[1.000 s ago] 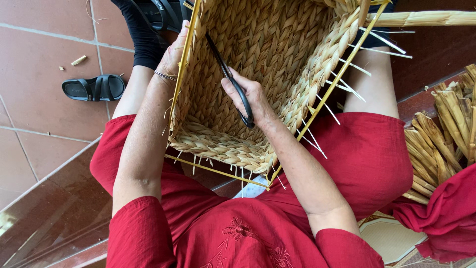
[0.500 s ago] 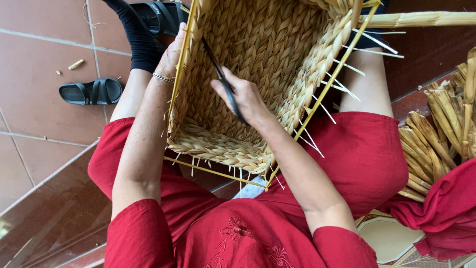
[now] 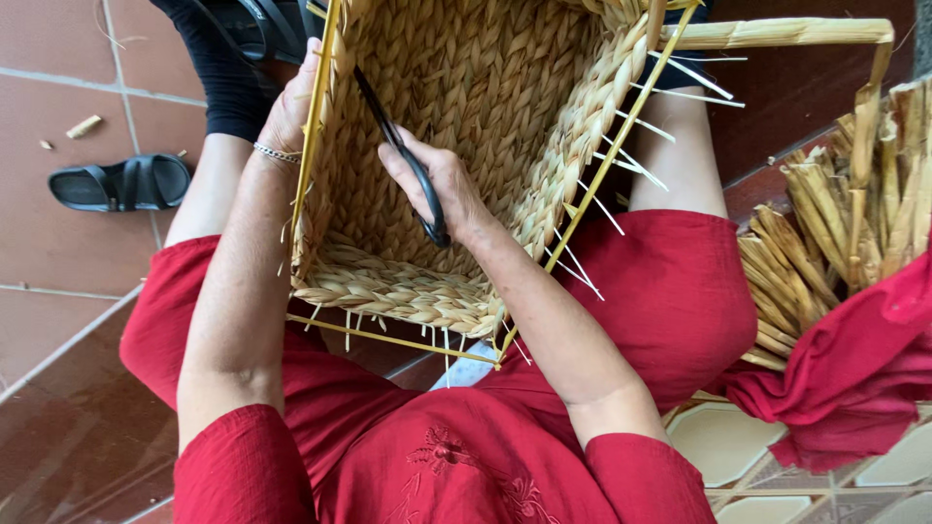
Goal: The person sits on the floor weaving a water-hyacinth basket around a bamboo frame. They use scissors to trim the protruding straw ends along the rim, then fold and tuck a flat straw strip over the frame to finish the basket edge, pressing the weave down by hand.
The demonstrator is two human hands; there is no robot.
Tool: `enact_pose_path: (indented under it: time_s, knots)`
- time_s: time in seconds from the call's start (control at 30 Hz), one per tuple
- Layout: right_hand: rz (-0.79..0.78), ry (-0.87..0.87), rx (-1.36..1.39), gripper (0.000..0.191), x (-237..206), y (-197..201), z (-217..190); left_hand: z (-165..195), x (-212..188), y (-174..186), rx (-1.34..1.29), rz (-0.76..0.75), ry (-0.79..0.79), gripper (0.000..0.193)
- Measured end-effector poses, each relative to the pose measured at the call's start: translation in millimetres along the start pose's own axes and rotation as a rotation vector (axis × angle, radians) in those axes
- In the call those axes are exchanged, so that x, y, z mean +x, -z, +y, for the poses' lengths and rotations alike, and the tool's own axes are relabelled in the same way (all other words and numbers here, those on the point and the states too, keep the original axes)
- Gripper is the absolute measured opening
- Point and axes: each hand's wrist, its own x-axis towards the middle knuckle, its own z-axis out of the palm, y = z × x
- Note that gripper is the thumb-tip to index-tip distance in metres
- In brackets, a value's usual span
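Two hands are at work on one basket point(image 3: 466, 146), which is propped on the lap, its open side facing up toward the camera. The right hand point(image 3: 442, 184) is closed around the handles of black scissors point(image 3: 398, 146); the blades are held inside the basket and point toward the far corner, close against the weave. The left hand point(image 3: 291, 102) is wrapped over the basket's left rim, gripping the yellow frame point(image 3: 316, 146) there.

A slip of the blades could nick a sound braid rather than a stray end, since the points lie so near the plaited wall. The left fingers are hidden behind the rim, so it cannot be told how near the blade tips they lie.

The walls are thick, dry, straw-coloured braids, rough and ridged. The frame is thin, straight and stiff. Pale cut ends point(image 3: 680, 78) bristle from the edges. Loose dried stalks point(image 3: 825, 223) are heaped beside a red cloth point(image 3: 854, 369).
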Motion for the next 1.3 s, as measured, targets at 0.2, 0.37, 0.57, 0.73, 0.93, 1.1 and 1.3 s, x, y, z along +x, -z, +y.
enact_pose_path:
  time_s: [0.2,0.37,0.57,0.73,0.93,1.1,1.3]
  knots:
    - [-0.044,-0.273,0.340,0.070,5.0,12.1,-17.5,11.9,-6.5,-20.1,-0.046,0.105,0.108,0.046]
    - [-0.268,-0.188,0.258,0.058,-9.0,51.6,-26.6,12.9,-14.6,-7.4,0.059,0.175,0.127,0.039]
    - [-0.185,-0.115,-0.046,0.065,-100.9,171.0,-72.7,-5.3,-38.4,51.8,0.389,0.190,0.061,0.031]
    - [0.143,-0.125,0.101,0.059,-163.7,207.0,-92.5,-3.2,-108.1,79.1,0.698,0.190,-0.114,0.027]
    - [0.226,-0.091,0.111,0.088,-196.8,203.7,-93.7,5.3,-184.7,47.5,0.556,0.489,-0.380,0.022]
    - [0.245,-0.053,0.111,0.088,-200.3,198.4,-89.6,-13.9,-239.5,-3.0,0.860,0.651,-0.696,0.014]
    - [0.237,0.020,0.006,0.075,-204.9,188.1,-82.6,-40.9,-267.7,-63.0,1.322,0.226,-0.854,0.030]
